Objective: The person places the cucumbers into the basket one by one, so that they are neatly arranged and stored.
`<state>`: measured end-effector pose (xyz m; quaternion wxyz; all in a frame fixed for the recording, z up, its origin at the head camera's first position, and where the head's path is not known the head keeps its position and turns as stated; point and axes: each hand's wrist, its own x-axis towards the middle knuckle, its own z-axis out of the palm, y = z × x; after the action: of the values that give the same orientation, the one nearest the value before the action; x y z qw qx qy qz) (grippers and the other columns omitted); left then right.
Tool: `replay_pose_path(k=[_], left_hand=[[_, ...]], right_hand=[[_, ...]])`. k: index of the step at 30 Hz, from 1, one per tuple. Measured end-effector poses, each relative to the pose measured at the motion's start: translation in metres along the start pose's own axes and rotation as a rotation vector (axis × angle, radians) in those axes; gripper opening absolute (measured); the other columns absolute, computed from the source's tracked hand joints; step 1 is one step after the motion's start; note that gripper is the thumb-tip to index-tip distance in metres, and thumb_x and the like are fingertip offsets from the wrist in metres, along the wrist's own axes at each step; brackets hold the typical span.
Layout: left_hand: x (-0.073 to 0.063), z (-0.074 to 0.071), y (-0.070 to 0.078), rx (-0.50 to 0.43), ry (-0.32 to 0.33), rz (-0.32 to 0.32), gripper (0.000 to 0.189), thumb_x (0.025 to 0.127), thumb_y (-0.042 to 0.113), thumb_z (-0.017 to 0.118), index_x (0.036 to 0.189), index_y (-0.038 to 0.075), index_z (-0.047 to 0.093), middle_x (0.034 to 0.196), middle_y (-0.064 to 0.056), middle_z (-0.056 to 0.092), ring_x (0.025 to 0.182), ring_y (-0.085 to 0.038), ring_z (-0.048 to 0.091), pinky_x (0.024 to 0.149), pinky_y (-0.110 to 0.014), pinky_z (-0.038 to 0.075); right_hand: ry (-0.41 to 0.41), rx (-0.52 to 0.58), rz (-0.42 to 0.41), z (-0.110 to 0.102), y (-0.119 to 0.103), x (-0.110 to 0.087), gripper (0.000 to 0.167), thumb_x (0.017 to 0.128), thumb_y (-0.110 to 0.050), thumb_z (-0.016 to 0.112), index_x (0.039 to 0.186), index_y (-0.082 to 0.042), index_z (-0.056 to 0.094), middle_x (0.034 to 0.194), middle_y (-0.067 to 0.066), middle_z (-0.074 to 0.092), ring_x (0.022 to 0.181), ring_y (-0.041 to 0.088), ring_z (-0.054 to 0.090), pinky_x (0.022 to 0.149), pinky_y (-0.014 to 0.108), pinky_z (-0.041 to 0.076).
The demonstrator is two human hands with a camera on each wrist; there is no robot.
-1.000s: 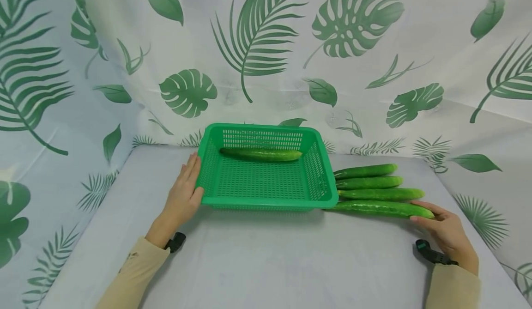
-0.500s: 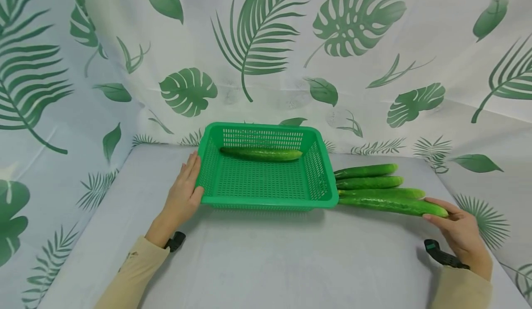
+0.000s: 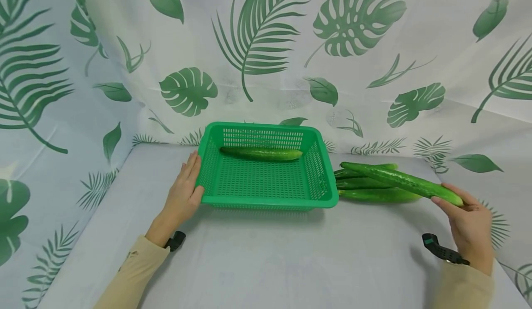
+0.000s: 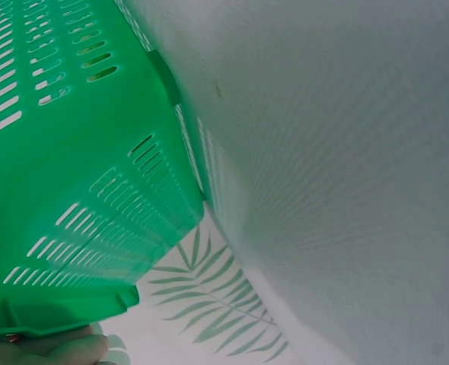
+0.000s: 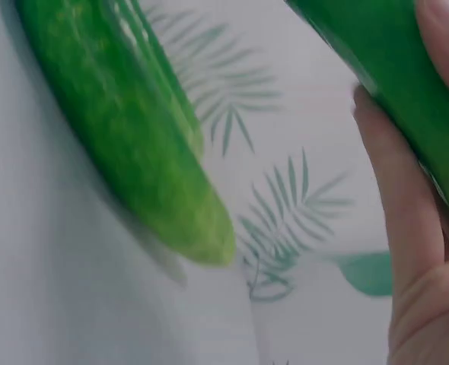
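Lifted and slanting, a cucumber (image 3: 399, 179) is gripped near its right end between the thumb and fingers of my right hand (image 3: 469, 221). In the right wrist view this cucumber (image 5: 392, 68) fills the top right corner. Three more cucumbers (image 3: 374, 195) lie side by side on the table below it, partly covered by it. My left hand (image 3: 183, 189) rests with straight fingers against the left side of a green plastic basket (image 3: 266, 202). One cucumber (image 3: 262, 154) lies inside along the basket's back wall. In the left wrist view, fingertips (image 4: 72, 350) show at the basket's rim.
A white cloth covers the table (image 3: 291, 263). Behind it hangs a white curtain (image 3: 270, 96) printed with green leaves, which also closes off both sides. The basket stands near the back, just left of the loose cucumbers, whose left ends meet its right side.
My right hand has drawn the front cucumber to the right, then raised it off the table, its left end swinging up over the others. My left hand and the basket have stayed put.
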<state>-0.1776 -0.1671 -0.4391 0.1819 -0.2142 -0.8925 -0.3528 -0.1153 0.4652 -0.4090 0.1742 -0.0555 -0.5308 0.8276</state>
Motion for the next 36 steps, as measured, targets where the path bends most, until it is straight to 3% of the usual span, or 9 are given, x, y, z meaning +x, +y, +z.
replay_pose_path(k=[7, 12, 16, 20, 28, 36], left_hand=[[0.001, 0.0, 0.0, -0.008, -0.001, 0.001, 0.072, 0.084, -0.001, 0.04, 0.152, -0.012, 0.021, 0.163, -0.02, 0.012, 0.149, -0.037, 0.015, 0.121, -0.048, 0.01], [0.001, 0.0, -0.001, -0.005, 0.003, 0.005, 0.072, 0.083, -0.001, 0.041, 0.151, -0.013, 0.022, 0.162, -0.021, 0.013, 0.149, -0.038, 0.015, 0.121, -0.049, 0.01], [0.002, 0.001, 0.0, -0.006, 0.012, 0.015, 0.071, 0.083, -0.001, 0.041, 0.151, -0.014, 0.023, 0.162, -0.023, 0.015, 0.148, -0.039, 0.017, 0.12, -0.05, 0.012], [0.002, 0.001, 0.0, -0.009, 0.018, 0.015, 0.072, 0.082, -0.002, 0.041, 0.15, -0.014, 0.024, 0.162, -0.022, 0.015, 0.148, -0.04, 0.018, 0.12, -0.05, 0.012], [0.0, 0.0, 0.0, -0.001, 0.021, 0.015, 0.072, 0.082, -0.003, 0.042, 0.15, -0.014, 0.024, 0.162, -0.022, 0.015, 0.148, -0.041, 0.018, 0.12, -0.05, 0.012], [0.0, -0.001, 0.001, 0.001, 0.02, 0.014, 0.071, 0.082, -0.003, 0.042, 0.15, -0.014, 0.024, 0.162, -0.023, 0.016, 0.148, -0.04, 0.018, 0.12, -0.049, 0.013]], right_hand=[[0.151, 0.057, -0.06, 0.036, 0.004, 0.01, 0.053, 0.079, 0.027, 0.061, 0.128, 0.005, 0.065, 0.132, 0.005, 0.048, 0.11, 0.015, 0.051, 0.079, 0.021, 0.056], [0.2, 0.187, -0.104, 0.067, 0.012, 0.018, 0.052, 0.076, 0.031, 0.06, 0.123, 0.01, 0.065, 0.126, 0.01, 0.049, 0.105, 0.019, 0.054, 0.076, 0.026, 0.058], [0.208, 0.213, -0.104, 0.088, 0.012, 0.02, 0.052, 0.076, 0.03, 0.061, 0.124, 0.01, 0.065, 0.13, 0.01, 0.044, 0.11, 0.019, 0.052, 0.079, 0.027, 0.058], [0.157, 0.166, -0.093, 0.108, 0.009, 0.022, 0.051, 0.079, 0.027, 0.062, 0.126, 0.009, 0.064, 0.133, 0.009, 0.041, 0.114, 0.018, 0.049, 0.083, 0.026, 0.056], [-0.028, 0.075, -0.072, 0.161, 0.001, 0.03, 0.046, 0.082, 0.021, 0.064, 0.126, 0.006, 0.066, 0.126, 0.01, 0.042, 0.108, 0.018, 0.049, 0.087, 0.025, 0.055], [-0.104, -0.022, -0.03, 0.221, 0.005, 0.042, 0.041, 0.081, 0.016, 0.07, 0.119, 0.002, 0.071, 0.127, 0.01, 0.044, 0.111, 0.019, 0.05, 0.087, 0.025, 0.055]])
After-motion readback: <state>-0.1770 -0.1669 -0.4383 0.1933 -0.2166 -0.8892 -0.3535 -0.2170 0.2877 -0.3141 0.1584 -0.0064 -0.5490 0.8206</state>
